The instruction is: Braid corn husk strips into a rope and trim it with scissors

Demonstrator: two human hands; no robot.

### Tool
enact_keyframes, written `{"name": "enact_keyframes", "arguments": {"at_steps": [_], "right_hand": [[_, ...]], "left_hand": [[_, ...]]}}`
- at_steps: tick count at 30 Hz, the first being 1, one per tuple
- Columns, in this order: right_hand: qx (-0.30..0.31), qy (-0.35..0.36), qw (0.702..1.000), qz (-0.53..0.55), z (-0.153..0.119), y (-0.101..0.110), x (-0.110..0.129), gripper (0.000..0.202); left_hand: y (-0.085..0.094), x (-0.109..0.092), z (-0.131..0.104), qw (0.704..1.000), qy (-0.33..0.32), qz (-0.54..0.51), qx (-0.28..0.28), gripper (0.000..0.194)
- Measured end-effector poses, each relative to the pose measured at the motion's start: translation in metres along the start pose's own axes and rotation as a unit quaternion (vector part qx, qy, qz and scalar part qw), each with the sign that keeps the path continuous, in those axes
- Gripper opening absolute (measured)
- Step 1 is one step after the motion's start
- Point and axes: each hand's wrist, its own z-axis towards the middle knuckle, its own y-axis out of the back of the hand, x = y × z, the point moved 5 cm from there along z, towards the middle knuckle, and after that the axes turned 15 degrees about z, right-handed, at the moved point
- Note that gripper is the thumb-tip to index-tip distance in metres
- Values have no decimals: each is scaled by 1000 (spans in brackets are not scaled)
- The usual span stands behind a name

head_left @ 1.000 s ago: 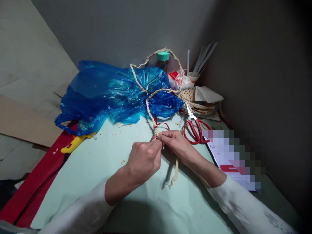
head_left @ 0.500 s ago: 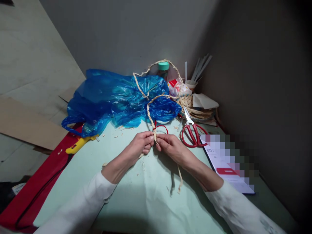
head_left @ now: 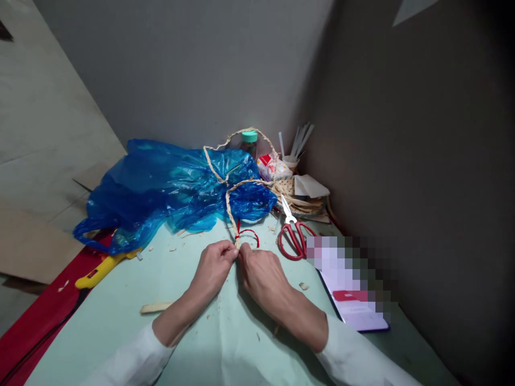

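Note:
A braided cord of pale straw-like fibre point(head_left: 230, 209) runs from over the blue bag down to my hands. Red string point(head_left: 253, 234) is tied around it just above my fingertips, one end curling to the right. My left hand point(head_left: 213, 268) pinches the lower end of the braid between thumb and forefinger. Close against it, my right hand point(head_left: 261, 268) is closed on the same end, knuckles up. Its fingers hide the strand tips. Red-handled scissors point(head_left: 296, 249) lie to the right of my right hand, blades pointing away.
A blue plastic bag point(head_left: 153, 182) spreads across the back, partly covering a yellow corded tool point(head_left: 98, 272). Behind are a green-lidded jar point(head_left: 249, 137), a cup of pale sticks point(head_left: 290, 162) and a small woven basket point(head_left: 284, 185) beside loose fibre. A phone-like screen point(head_left: 366, 316) lies right.
My view has shifted, so the table scene sits lower and further left. My right hand has turned knuckles up with fingers curled in. The strand end hanging beneath it no longer shows.

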Motion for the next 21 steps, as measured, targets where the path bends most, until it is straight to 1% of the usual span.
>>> {"name": "enact_keyframes", "arguments": {"at_steps": [3, 7, 12, 17, 21], "right_hand": [[-2, 9, 1000, -9, 0, 1, 1, 26], [15, -8, 1000, -21, -1, 3, 1, 24], [23, -10, 1000, -19, -2, 3, 2, 24], [16, 7, 1000, -21, -1, 2, 1, 32], [31, 10, 999, -16, 0, -1, -1, 37]], "left_hand": [[1, -1, 2, 999, -16, 28, -12, 27], [2, -1, 1, 1000, -22, -4, 10, 26], [1, 0, 0, 1000, -14, -10, 6, 22], [0, -1, 2, 999, -12, 29, -13, 22], [-1, 0, 3, 999, -11, 30, -13, 23]]}}
